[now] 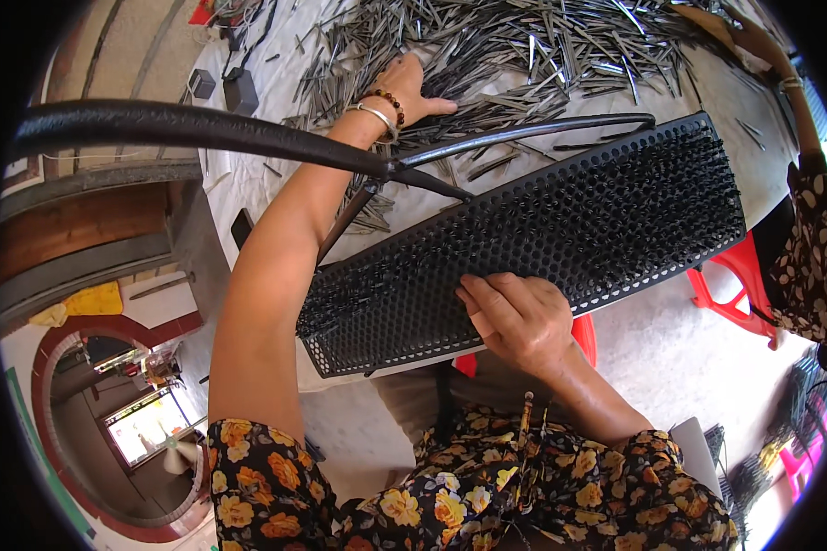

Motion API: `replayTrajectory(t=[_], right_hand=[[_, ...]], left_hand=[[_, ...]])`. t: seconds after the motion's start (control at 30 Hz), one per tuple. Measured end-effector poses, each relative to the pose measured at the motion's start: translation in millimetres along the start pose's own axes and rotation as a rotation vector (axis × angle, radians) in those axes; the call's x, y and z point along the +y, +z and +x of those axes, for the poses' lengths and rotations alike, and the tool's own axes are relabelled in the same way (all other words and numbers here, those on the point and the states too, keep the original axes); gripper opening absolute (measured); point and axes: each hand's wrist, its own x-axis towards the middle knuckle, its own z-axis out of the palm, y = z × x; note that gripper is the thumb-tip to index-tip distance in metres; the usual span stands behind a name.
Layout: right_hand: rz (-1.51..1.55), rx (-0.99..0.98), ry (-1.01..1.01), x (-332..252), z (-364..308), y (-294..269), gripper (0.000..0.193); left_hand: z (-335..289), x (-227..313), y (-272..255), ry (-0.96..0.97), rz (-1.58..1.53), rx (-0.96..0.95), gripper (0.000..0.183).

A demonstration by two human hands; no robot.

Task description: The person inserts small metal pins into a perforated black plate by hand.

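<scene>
l hand (412, 96) is spread open on dark strips (524, 69), up-l of r hand (526, 317), whose fingers curl at the perf. rack (446, 271); can't tell if they grip anything. light fingertips & few strips at a time prob. work best. rack lies under r fingertips, long axis running l-r, r end angled away.

Stretching the left hand (420, 95), thumb apart, over a heap of thin dark strips (560, 37) scattered across the white-covered desk (280, 64). Wearing a beaded bracelet (392, 104) and a pale bangle (368, 114) on that wrist. Touching a black perforated board (432, 317) with the curled fingers (496, 308) of the right hand (524, 321); hiding from view anything pinched there. Crossing behind a black metal frame (202, 130) with the left forearm (276, 248). Sharing the desk with another person's arm (805, 129), upper right.
</scene>
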Motion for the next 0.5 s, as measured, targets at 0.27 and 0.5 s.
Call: replayTrajectory(t=[0.27, 0.5], right_hand=[[-0.034, 0.030, -0.037, 1, -1, 3, 0.021], [-0.011, 0.013, 0.013, -3, -2, 3, 0.021]], left_hand=[[6, 2, -12, -0.077, -0.068, -0.322, 0.071], [-4, 10, -10, 0.011, 0.064, -0.252, 0.057]])
